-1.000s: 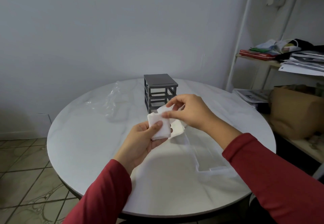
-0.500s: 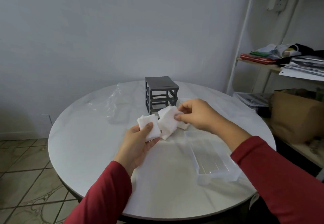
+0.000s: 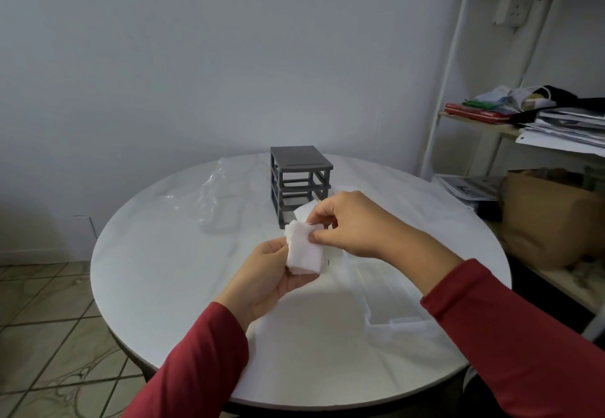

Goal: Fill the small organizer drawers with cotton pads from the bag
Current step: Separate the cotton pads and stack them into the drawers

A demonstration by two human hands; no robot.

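A small stack of white square cotton pads (image 3: 304, 252) is held above the table in my left hand (image 3: 266, 278), thumb on its left edge. My right hand (image 3: 352, 223) pinches the stack's upper right corner and also holds another pad (image 3: 304, 211) sticking up behind it. The dark grey organizer frame (image 3: 299, 185) stands at the back of the round white table (image 3: 157, 270), its slots without drawers. A clear plastic drawer (image 3: 389, 299) lies on the table below my right wrist. A crumpled clear bag (image 3: 216, 198) lies left of the frame.
A white shelf unit (image 3: 458, 67) with piled papers and clothes stands to the right, a brown cardboard box (image 3: 550, 214) below it. Tiled floor shows at lower left. The wall is close behind the table.
My hands were apart half a second ago, each with pads; they have come together again and my right hand now pinches the stack in my left hand.
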